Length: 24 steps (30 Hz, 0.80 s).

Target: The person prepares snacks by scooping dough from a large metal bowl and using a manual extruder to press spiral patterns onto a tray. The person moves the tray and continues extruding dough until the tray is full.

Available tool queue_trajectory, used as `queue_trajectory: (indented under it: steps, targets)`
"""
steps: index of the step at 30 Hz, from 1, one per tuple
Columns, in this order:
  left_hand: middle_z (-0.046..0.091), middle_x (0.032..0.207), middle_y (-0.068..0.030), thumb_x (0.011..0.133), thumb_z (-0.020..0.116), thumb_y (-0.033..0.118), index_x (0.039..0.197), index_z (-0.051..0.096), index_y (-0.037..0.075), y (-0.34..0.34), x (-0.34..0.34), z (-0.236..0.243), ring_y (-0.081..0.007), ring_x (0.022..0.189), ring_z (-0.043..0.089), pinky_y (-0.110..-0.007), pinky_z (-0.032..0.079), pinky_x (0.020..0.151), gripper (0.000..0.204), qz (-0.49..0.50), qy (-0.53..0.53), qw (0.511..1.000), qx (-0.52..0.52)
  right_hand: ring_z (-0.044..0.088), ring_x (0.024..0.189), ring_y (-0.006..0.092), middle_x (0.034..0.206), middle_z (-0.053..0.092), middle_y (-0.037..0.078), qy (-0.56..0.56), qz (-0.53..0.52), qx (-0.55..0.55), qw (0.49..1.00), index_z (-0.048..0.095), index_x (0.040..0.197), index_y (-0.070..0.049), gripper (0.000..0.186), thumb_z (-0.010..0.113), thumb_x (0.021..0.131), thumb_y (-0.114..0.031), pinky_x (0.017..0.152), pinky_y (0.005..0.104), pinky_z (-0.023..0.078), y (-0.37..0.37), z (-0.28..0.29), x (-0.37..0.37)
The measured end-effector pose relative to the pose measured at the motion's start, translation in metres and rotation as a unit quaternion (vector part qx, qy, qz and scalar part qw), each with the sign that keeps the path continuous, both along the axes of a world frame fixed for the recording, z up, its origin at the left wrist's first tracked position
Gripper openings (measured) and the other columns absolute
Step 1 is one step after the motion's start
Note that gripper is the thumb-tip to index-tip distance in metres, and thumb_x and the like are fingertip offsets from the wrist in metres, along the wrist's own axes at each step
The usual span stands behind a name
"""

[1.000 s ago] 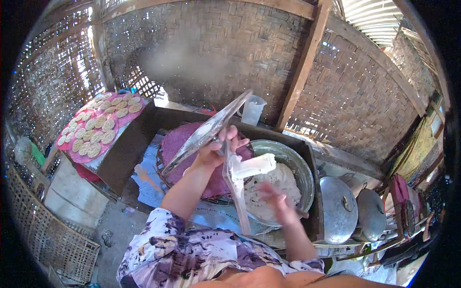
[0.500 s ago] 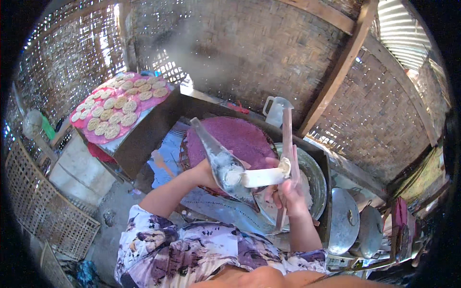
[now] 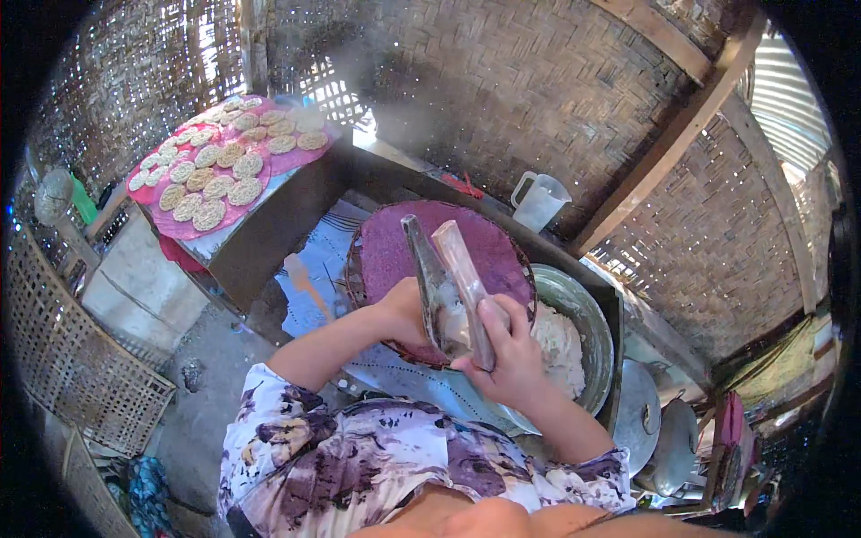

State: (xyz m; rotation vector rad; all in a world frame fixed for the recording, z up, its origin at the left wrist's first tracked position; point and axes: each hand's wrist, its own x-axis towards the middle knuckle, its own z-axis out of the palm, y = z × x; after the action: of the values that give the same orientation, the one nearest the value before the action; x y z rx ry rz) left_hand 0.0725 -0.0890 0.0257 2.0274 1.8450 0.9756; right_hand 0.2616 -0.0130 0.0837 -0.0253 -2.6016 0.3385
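My left hand (image 3: pixel 405 312) is wrapped around the lower piece of a two-part hand press, a long grey board (image 3: pixel 421 251) smeared white with dough. On the other piece, a wooden plunger handle (image 3: pixel 461 260), the fingers of my right hand (image 3: pixel 513 351) are closed. The two pieces stand close together, nearly side by side, and the plunger's white rod is mostly hidden between them. Below the press lies a round woven tray lined with purple cloth (image 3: pixel 386 235). To its right, a large metal basin (image 3: pixel 599 309) holds pale dough (image 3: pixel 558 351).
Pink sheets with several flat noodle-like discs (image 3: pixel 208 215) cover a raised surface at the left. A clear plastic jug (image 3: pixel 540 203) stands behind the basin. Pot lids (image 3: pixel 674 439) lean at the right. An orange-handled spatula (image 3: pixel 305 282) lies left of the tray. Woven walls (image 3: pixel 502 81) surround the space.
The plunger's white rod was outside the lower piece and exposed; now it is mostly out of sight. Both pieces have drawn together and swung upright over the tray. The view has shifted slightly.
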Motion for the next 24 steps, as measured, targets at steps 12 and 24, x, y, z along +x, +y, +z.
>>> queue_trajectory:
  steps: [12,24]
  targets:
    - [0.039,0.129,-0.0134,0.050,0.078,0.011,0.131,0.027,0.004,0.019,-0.060,0.025,-0.0261,0.121,0.036,-0.038,0.027,0.101,0.095,-0.234,-0.626,0.740,0.080,0.048,0.100,0.0231,0.120,0.043,0.013,-0.280,0.091,-0.632,0.717,0.027,0.132,-0.004,0.091,0.062,0.067,-0.057,0.083,0.0393,0.041,0.088,-0.017,-0.009]
    - [0.058,0.090,-0.0097,0.075,0.057,0.044,0.097,0.055,0.005,0.073,-0.102,-0.018,-0.0287,0.091,0.055,-0.049,0.031,0.096,0.045,-0.312,-0.799,0.467,0.213,0.052,0.099,0.0294,0.118,0.046,0.018,-0.408,0.043,-0.674,0.614,0.031,0.128,-0.001,0.075,0.044,0.079,-0.056,0.085,0.0390,0.041,0.134,-0.030,-0.029]
